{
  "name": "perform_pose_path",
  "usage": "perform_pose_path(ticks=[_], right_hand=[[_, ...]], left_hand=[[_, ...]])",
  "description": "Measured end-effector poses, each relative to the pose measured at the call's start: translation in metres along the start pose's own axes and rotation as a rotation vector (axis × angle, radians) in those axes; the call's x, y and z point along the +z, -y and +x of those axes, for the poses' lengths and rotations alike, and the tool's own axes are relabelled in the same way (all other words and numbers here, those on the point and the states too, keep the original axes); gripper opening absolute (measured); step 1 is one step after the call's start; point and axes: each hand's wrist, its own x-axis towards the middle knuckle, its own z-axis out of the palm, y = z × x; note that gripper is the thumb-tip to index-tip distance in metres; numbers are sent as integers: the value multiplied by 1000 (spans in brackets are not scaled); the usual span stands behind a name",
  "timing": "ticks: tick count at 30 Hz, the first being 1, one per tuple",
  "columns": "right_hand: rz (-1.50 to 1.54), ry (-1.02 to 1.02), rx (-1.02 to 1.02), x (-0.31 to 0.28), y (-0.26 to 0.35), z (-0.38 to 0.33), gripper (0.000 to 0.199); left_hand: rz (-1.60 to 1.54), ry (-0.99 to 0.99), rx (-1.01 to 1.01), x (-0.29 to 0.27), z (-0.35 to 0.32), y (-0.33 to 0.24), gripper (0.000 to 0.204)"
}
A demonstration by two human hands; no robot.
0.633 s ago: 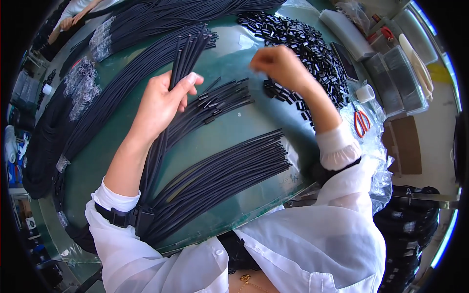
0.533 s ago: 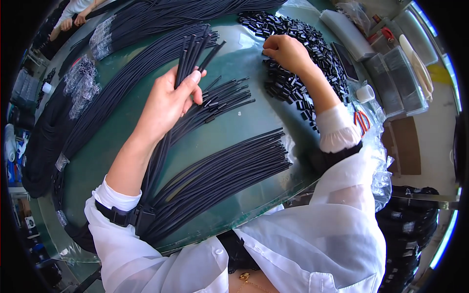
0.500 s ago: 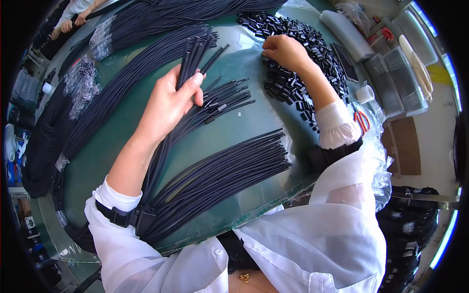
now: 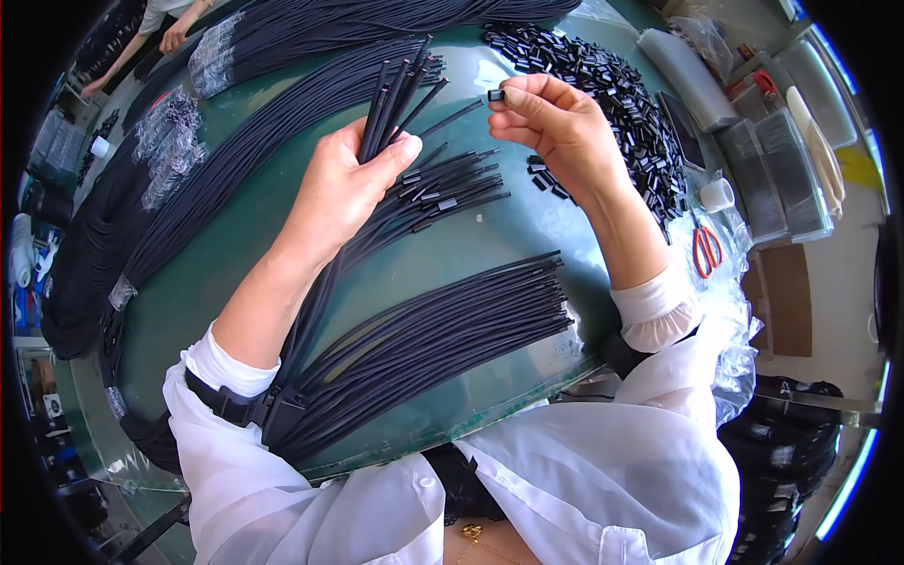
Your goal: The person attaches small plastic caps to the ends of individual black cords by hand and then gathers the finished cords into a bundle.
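Note:
My left hand (image 4: 344,184) is closed round a small bunch of black cables (image 4: 384,118), their cut ends pointing up and away from me. One cable stands out from the bunch toward the right. Between thumb and forefinger, my right hand (image 4: 563,122) pinches a short black sleeve (image 4: 496,95), just apart from that cable's tip. Behind and beside the right hand spreads a pile of similar short black sleeves (image 4: 640,141). Below the left hand lie more cable ends (image 4: 443,193), some with sleeves on them. A fanned row of black cables (image 4: 443,339) rests nearer to me.
Long cable bundles with clear wrap (image 4: 171,141) cover the left and far side of the green table (image 4: 235,273). At right are red-handled scissors (image 4: 706,250), a white tape roll (image 4: 717,195) and clear plastic boxes (image 4: 777,169). Another person's hand (image 4: 174,38) shows at the far left.
My right hand has come away from the pile toward the left hand, with a sleeve now visible in its fingertips. The left hand's bunch has shifted slightly and one cable sticks out farther.

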Motion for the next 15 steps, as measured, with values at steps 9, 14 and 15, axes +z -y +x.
perform_pose_path(ticks=[9, 14, 15], right_hand=[[-127, 45, -4, -5, 2, -7, 11], [-269, 173, -31, -6, 12, -11, 9], [-271, 229, -12, -6, 14, -12, 9]], left_hand=[[117, 6, 149, 3, -1, 4, 14], [130, 47, 148, 1, -2, 1, 13], [121, 62, 133, 0, -1, 1, 13]])
